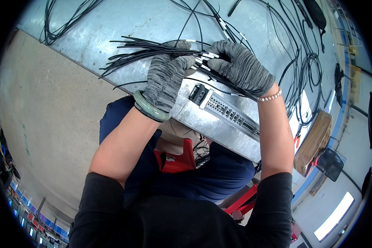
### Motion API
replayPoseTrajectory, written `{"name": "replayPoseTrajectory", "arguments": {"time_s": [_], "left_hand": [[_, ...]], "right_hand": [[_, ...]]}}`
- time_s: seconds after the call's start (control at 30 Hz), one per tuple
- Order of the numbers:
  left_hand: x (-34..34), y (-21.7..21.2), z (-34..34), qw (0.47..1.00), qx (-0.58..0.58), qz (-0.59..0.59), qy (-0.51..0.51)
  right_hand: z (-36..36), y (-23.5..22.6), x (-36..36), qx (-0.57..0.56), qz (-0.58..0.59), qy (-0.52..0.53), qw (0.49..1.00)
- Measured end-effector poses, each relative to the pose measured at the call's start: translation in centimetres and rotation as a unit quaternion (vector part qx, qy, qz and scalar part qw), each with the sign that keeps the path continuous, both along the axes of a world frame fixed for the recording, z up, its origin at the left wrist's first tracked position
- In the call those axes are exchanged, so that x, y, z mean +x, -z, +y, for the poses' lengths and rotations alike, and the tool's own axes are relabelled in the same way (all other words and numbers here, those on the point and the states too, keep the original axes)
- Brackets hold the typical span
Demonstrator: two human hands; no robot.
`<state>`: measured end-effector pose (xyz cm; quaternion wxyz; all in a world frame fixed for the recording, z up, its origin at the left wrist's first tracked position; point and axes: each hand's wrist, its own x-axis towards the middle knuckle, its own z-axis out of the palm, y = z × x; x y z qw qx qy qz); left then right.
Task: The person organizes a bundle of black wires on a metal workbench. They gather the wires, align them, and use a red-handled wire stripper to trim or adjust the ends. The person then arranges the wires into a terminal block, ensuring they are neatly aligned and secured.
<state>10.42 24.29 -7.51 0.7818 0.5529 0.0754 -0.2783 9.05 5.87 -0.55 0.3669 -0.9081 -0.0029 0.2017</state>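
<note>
My left hand [168, 76], in a grey knitted glove, is closed round a bundle of thin black cables [136, 48]. Their loose ends fan out to the left past that hand. White marker sleeves [202, 58] sit on the cables in the gap between my hands. From the right, my gloved right hand [239, 64] closes on the same bundle, thumb and fingers at the sleeves. Its fingertips are partly hidden. Below the cables, a grey terminal strip [231, 112] with a black connector end [198, 94] lies on the metal table [124, 25].
Looped black cables [66, 20] hang over the table's far left edge. More coiled cable [308, 70] lies at the right, near a cardboard box [316, 138] and red-handled pliers [296, 140]. A red stool [180, 159] shows between my legs.
</note>
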Motion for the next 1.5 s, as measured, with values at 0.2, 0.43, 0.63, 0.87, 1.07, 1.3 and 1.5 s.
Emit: {"name": "replayPoseTrajectory", "arguments": {"time_s": [0.2,0.43,0.63,0.87,1.07,1.3,1.5], "left_hand": [[-0.2,-1.3,-0.2,0.996,-0.027,0.075,-0.034],[-1.0,-0.8,0.2,0.997,-0.067,0.027,-0.031],[0.2,1.0,0.0,0.98,0.147,-0.084,0.104],[-0.2,1.2,1.1,0.961,0.134,-0.199,0.135],[0.1,-0.2,0.0,0.992,0.1,0.07,0.039],[0.3,-0.2,0.2,0.991,0.109,0.037,0.061],[0.4,-1.1,0.1,0.992,0.087,0.06,0.062]], "right_hand": [[0.1,0.4,-0.2,-0.029,-0.038,-0.009,0.999],[-0.2,1.2,-0.1,0.033,-0.009,0.02,0.999],[0.3,0.7,0.6,0.03,0.024,-0.003,0.999],[1.0,-0.3,0.6,0.034,0.057,0.007,0.998],[0.0,0.9,0.8,-0.005,0.016,-0.042,0.999],[-0.2,0.3,1.1,0.019,0.054,-0.028,0.998],[-0.5,1.1,0.9,0.038,0.028,-0.02,0.999]]}}
